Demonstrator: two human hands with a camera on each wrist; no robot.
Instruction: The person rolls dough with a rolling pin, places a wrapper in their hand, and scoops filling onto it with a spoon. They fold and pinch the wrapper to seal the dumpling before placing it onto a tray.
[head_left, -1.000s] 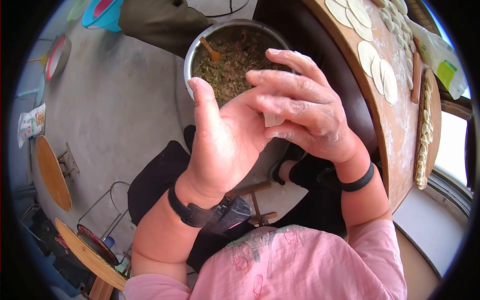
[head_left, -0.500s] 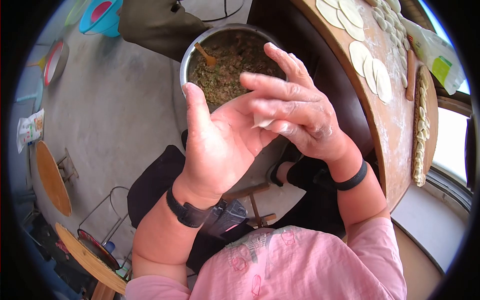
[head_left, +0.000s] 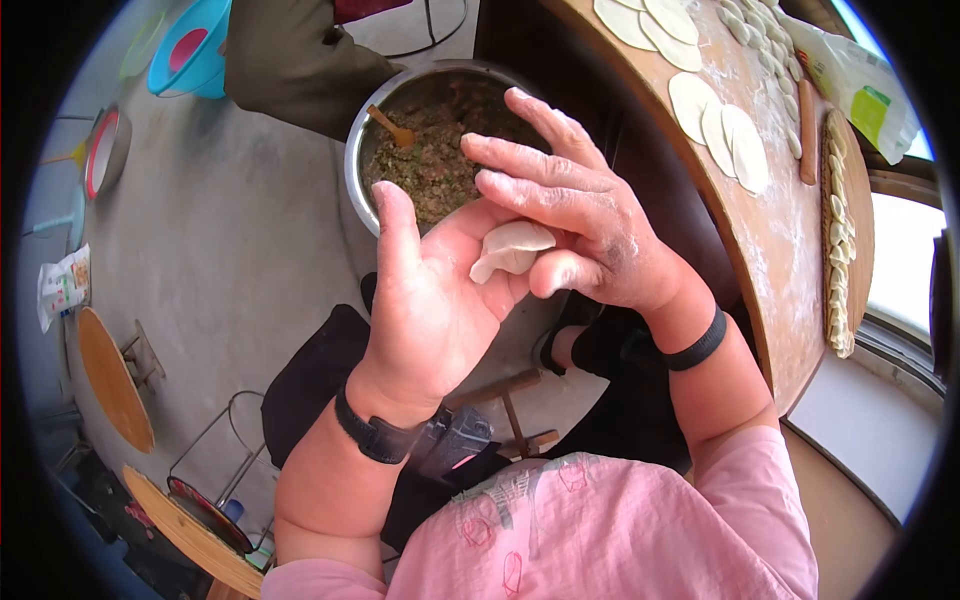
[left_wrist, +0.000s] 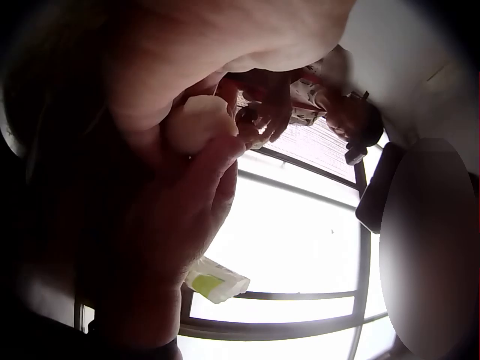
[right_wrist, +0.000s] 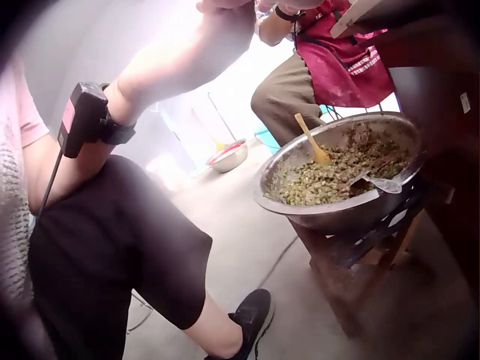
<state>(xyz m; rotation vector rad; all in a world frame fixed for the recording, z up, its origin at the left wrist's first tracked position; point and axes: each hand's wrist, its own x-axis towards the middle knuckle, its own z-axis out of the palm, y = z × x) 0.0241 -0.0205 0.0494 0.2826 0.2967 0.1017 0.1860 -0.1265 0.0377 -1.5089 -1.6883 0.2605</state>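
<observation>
Lightly cradle the dumpling [head_left: 513, 248] on the open left hand [head_left: 422, 272], with the right hand [head_left: 592, 215] mostly straight-fingered, thumb right by it, not wrapped round. Press the edge evenly, softly enough not to tear, letting no filling [head_left: 425, 180], like that in the bowl [right_wrist: 330, 217] beyond, onto it.

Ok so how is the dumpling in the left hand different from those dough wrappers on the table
The dumpling is folded and looks plump, while the dough wrappers lie flat. The dumpling sits alone on the left hand, while the dough wrappers overlap in groups on the table. Both show pale dough.
</observation>
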